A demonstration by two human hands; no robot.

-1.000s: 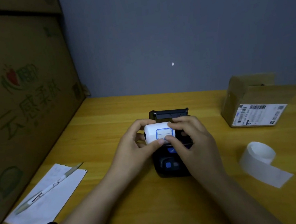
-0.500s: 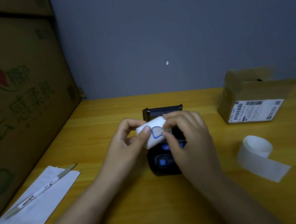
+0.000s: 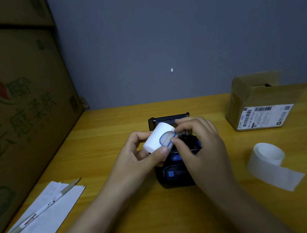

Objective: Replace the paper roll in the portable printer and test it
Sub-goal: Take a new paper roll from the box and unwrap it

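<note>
At frame centre, the new paper roll [image 3: 159, 139] has tilted since a second ago, left hand [image 3: 134, 158] fingers clamped round it while right hand [image 3: 197, 145] fingers pinch its blue sticker [image 3: 166, 138] above the open printer [image 3: 177, 170], probably peeling the seal.

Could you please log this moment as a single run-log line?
left hand: holds new paper roll | right hand: picking at its blue sticker | printer: lid open | old roll: on table

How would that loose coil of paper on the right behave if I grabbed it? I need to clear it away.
The paper coil is probably very light and floppy: its wall looks thin around an empty centre. The trailing tail would likely dangle and unwind further.
</note>
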